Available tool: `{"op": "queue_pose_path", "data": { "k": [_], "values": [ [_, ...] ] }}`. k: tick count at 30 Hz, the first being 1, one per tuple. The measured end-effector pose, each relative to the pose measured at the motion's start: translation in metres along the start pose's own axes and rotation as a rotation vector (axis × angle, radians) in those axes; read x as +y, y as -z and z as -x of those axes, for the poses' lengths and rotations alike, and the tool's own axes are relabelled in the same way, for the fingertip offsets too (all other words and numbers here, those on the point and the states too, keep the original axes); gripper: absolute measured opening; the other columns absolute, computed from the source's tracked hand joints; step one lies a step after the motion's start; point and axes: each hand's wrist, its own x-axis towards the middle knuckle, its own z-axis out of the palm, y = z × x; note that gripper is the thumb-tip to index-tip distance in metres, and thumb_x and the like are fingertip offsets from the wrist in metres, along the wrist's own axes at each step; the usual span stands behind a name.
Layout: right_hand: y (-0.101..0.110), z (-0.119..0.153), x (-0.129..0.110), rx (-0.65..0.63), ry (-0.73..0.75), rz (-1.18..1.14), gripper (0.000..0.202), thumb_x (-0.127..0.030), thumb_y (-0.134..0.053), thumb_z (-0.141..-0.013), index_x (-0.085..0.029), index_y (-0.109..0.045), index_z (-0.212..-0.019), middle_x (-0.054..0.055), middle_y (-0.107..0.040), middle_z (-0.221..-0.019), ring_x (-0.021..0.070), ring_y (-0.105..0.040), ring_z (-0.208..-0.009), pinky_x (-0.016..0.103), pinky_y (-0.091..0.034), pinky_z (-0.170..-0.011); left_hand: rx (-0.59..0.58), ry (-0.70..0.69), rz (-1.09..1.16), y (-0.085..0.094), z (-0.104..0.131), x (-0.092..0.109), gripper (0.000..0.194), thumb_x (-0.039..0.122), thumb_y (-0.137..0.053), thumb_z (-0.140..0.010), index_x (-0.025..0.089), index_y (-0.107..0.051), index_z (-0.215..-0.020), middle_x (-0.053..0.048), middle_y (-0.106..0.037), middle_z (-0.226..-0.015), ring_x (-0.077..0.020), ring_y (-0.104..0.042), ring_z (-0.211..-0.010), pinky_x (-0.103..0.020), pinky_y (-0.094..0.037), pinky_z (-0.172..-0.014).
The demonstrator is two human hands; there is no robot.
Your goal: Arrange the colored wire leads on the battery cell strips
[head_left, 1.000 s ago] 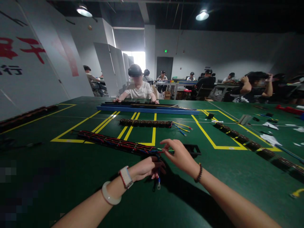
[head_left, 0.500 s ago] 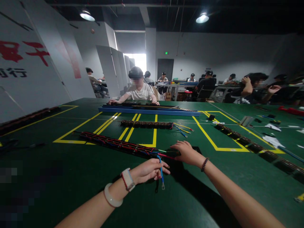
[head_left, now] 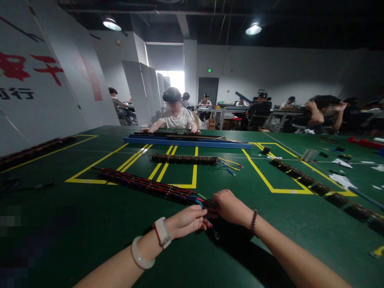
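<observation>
At the bottom of the frame, left forearm with a pale bangle and a woven-band watch; right forearm with a dark bead bracelet. By the lower right edge, a yellow cable end on the green table. Just below centre, a metal lug, close under the left hand: fingers half curled, thumb forward beside a short blue wire, impossible to tell whether gripping it. Right beside, almost meeting those fingertips, the right hand: knuckles up, fingers closed on the loose wires, tips hidden.

From there toward the left of the frame, slanting away, a dark wire bundle with red and blue strands. At the right, a long segmented bundle, running diagonally over yellow tape. Mid-frame, a shorter bundle with yellow and blue lugged leads fanned out at its right end. At the left edge, another dark bundle. Farther, a blue channel; behind it, a co-worker in a white shirt, hands at dark strips. Beyond, people at benches; high in the frame, a green sign and two lit lamps.
</observation>
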Motion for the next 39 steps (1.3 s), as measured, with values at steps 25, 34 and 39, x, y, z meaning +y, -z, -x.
{"op": "queue_pose_path", "data": {
  "k": [25,34,39],
  "values": [
    [0.011,-0.001,0.013,-0.039,-0.122,-0.028,0.015,-0.030,-0.056,-0.080,-0.021,-0.068,-0.080,0.005,-0.067,-0.077,0.0186,-0.060,-0.077,0.026,-0.037,-0.068,0.008,0.008,-0.103,0.000,0.001,-0.002,0.021,0.031,-0.056,-0.078,0.012,-0.047,-0.082,-0.001,-0.058,-0.065,-0.0015,-0.039,-0.040,-0.017,-0.019,-0.039],
    [-0.017,-0.020,0.042,0.269,-0.135,0.284,0.014,-0.030,-0.058,-0.080,-0.020,-0.066,-0.074,0.004,-0.062,-0.073,0.0197,-0.053,-0.082,0.040,-0.022,-0.099,0.023,0.027,-0.258,-0.007,0.006,0.004,0.019,0.031,-0.054,-0.078,0.013,-0.049,-0.079,0.002,-0.056,-0.058,0.0000,-0.032,-0.035,-0.015,-0.019,-0.037],
    [-0.034,-0.017,0.048,0.376,-0.014,0.309,0.018,-0.030,-0.051,-0.085,-0.021,-0.064,-0.076,0.002,-0.059,-0.070,0.0187,-0.051,-0.081,0.041,-0.022,-0.101,0.049,-0.016,-0.178,-0.007,0.004,0.002,0.017,0.029,-0.053,-0.080,0.014,-0.045,-0.084,0.001,-0.057,-0.060,-0.0005,-0.035,-0.037,-0.015,-0.022,-0.038]
  ]
}}
